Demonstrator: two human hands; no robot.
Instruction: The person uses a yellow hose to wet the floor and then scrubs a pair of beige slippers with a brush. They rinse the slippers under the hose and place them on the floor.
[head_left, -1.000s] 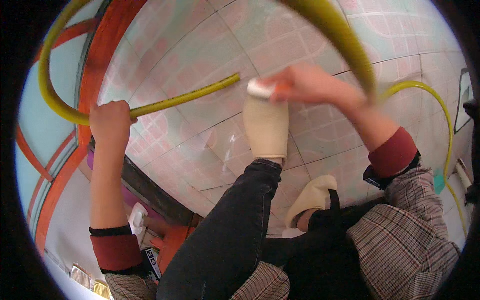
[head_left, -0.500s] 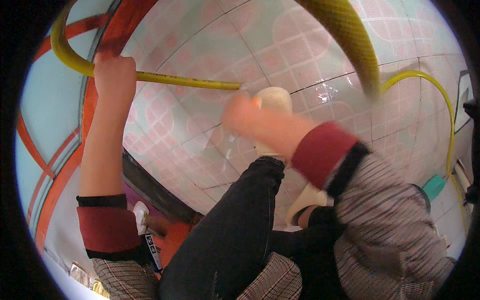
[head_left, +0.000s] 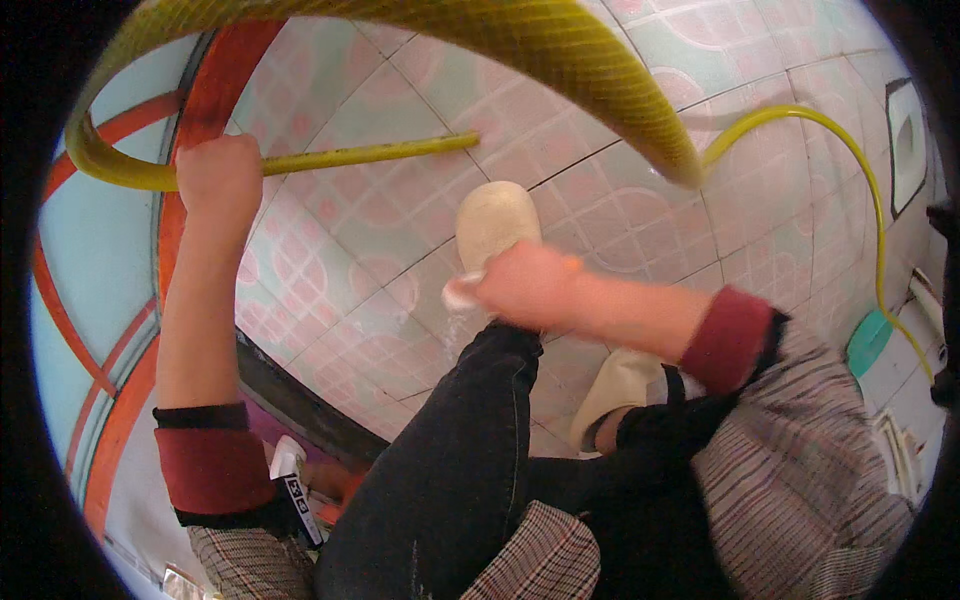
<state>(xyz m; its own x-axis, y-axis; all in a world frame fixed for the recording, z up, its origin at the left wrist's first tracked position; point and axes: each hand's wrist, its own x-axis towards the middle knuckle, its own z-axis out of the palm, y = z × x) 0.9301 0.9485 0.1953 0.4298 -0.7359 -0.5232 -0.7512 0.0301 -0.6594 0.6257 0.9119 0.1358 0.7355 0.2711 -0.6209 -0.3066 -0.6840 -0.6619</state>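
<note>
My left hand [head_left: 220, 172] is wrapped round a yellow hose [head_left: 370, 153] close to its free end, which points right above the tiled floor. From that hand the hose bends back in a big loop across the top of the view. My right hand [head_left: 528, 285], smeared by motion, is closed in front of my forward foot, over the lower trouser leg. Something pale shows at its fingertips, too blurred to name. A cream slipper [head_left: 497, 222] is on that foot, partly hidden by the right hand.
Pink and pale green tiles [head_left: 370, 250] cover the floor, with wet glints. A red frame with bluish panels [head_left: 195, 100] stands left, above a dark sill [head_left: 300, 385]. A second cream slipper [head_left: 610, 395] is at the lower middle. A teal object [head_left: 869, 343] lies right, beside the hose.
My right hand has moved down, nearer my knee. The hose loop has swung left across the top of the view, and its free end now tilts slightly upward. My left hand keeps its grip.
</note>
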